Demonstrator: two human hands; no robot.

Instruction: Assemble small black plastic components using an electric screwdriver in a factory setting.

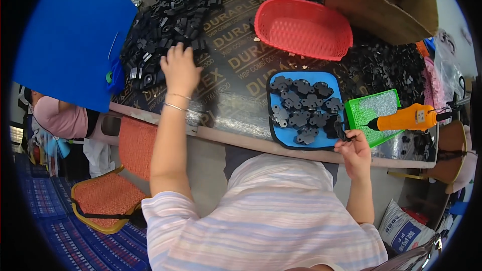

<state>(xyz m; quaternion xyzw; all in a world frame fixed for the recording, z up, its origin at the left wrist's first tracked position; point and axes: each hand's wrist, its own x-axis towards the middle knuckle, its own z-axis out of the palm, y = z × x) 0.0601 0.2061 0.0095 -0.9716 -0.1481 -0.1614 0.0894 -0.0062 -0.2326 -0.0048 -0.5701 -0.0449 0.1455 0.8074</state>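
Two hands out | left hand (pixel 179 69) fingers spread, resting on black parts heap (pixel 170 25) at 11 o'clock | right hand (pixel 354 146) pinched on one black part (pixel 341 131) at blue tray (pixel 283 137) edge, 3 o'clock.

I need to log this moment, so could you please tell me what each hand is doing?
Left hand: open, fingers spread on the pile of black parts.
Right hand: closed, pinching a small black part.
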